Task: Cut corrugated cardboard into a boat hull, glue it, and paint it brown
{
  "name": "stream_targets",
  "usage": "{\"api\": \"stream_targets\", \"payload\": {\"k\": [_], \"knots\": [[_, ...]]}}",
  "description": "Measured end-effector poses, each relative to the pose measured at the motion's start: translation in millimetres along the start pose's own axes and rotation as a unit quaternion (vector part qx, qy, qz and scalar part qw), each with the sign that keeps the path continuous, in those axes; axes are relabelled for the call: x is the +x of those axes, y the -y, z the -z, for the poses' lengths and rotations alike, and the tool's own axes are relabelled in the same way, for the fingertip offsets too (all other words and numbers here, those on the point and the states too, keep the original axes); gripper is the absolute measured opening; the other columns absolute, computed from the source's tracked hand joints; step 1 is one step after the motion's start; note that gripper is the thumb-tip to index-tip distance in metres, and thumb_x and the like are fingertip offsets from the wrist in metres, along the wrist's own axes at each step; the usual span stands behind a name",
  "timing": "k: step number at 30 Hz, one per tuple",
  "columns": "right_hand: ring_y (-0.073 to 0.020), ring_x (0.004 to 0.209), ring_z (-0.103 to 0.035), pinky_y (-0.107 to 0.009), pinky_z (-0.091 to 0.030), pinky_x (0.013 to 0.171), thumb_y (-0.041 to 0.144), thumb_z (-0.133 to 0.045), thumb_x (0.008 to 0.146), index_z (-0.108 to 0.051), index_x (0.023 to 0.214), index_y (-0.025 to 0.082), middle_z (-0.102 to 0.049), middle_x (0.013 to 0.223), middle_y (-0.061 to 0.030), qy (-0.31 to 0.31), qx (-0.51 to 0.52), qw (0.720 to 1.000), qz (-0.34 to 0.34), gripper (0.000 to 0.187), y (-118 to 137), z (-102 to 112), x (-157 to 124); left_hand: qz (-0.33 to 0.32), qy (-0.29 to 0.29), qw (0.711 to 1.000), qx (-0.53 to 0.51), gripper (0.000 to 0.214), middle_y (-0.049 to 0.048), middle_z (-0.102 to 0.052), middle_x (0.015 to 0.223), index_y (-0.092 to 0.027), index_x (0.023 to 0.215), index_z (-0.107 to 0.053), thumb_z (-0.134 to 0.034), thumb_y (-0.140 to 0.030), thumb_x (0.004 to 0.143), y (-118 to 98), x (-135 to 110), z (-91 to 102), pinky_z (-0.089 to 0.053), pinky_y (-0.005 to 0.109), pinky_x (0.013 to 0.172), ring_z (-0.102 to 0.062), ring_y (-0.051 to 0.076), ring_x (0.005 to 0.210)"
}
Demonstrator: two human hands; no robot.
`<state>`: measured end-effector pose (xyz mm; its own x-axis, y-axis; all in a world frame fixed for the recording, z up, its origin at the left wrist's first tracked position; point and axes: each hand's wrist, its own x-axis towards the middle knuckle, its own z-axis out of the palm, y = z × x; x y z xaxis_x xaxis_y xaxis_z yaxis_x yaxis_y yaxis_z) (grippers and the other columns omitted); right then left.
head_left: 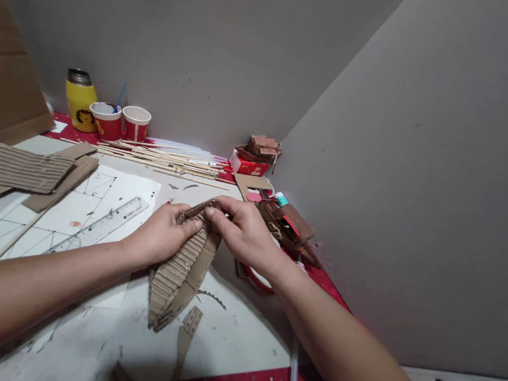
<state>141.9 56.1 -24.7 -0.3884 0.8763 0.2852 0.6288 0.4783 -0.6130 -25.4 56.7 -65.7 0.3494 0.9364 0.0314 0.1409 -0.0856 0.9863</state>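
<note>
Cardboard point(178, 270), seemingly part-assembled (flat pieces point(18, 167) lie aside, unattached), sits pinched in both left hand point(161, 234) and right hand point(245, 231).

Craft workspace: ruler point(99, 225), wooden sticks point(168, 161)

Single view is supplied by head-worn camera. Lens is directed forward and down over table point(228, 337). Left hand point(162, 232) and right hand point(247, 229) are framed near centre, at close range. Grey wall point(197, 43) is captured beyond; cardboard panel point(3, 76) is cut by left edge.
</note>
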Motion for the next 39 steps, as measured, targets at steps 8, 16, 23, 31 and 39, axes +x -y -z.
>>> {"api": "stream_targets", "payload": {"k": [8,16,23,31,39], "knots": [[-0.0131,0.053,-0.043,-0.026,-0.028,0.054,0.018,-0.054,0.081,-0.058,0.069,0.019,-0.051,0.057,0.0024,-0.059,-0.081,0.995,-0.026,0.013,5,-8,-1,-0.005,-0.023,0.999,0.031,0.02,0.0002,-0.069,0.078,-0.017,0.083,-0.067,-0.059,-0.035,0.082,1,-2,-0.9,-0.045,0.029,0.07,-0.062,0.021,0.078],[-0.0122,0.054,-0.042,-0.024,-0.03,0.053,0.018,-0.046,0.083,-0.055,0.065,0.019,-0.049,0.057,0.0031,-0.051,-0.057,0.997,-0.015,0.02,-3,-12,3,0.016,-0.034,0.999,0.016,0.019,0.0002,-0.067,0.075,-0.017,0.078,-0.066,-0.061,-0.035,0.081,1,-4,-1.9,-0.044,0.03,0.07,-0.061,0.021,0.076],[-0.0147,0.071,-0.059,-0.025,-0.044,0.063,0.023,-0.051,0.088,-0.065,0.09,0.017,-0.067,0.079,-0.0021,-0.02,0.003,1.0,0.004,0.015,-9,-2,6,0.086,-0.032,0.994,-0.063,0.03,0.0062,-0.074,0.087,-0.015,0.097,-0.069,-0.067,-0.037,0.077,3,0,1.9,-0.049,0.032,0.069,-0.067,0.022,0.076],[-0.0188,0.079,-0.065,-0.029,-0.049,0.069,0.038,-0.049,0.093,-0.067,0.094,0.019,-0.073,0.09,-0.0064,-0.017,-0.181,0.974,-0.138,0.027,-20,72,-63,0.145,-0.043,0.98,-0.126,0.024,0.0017,-0.07,0.067,-0.016,0.087,-0.065,-0.071,-0.036,0.076,-2,3,4.3,-0.051,0.028,0.055,-0.064,0.017,0.057],[-0.0294,0.089,-0.068,-0.035,-0.048,0.071,0.035,-0.049,0.088,-0.064,0.114,0.013,-0.072,0.107,-0.0173,0.086,-0.355,0.893,-0.262,0.037,-49,87,-166,0.125,-0.052,0.983,-0.122,0.031,0.0,-0.07,0.067,-0.016,0.085,-0.066,-0.077,-0.042,0.072,2,4,5.7,-0.048,0.025,0.055,-0.062,0.015,0.059]]}}
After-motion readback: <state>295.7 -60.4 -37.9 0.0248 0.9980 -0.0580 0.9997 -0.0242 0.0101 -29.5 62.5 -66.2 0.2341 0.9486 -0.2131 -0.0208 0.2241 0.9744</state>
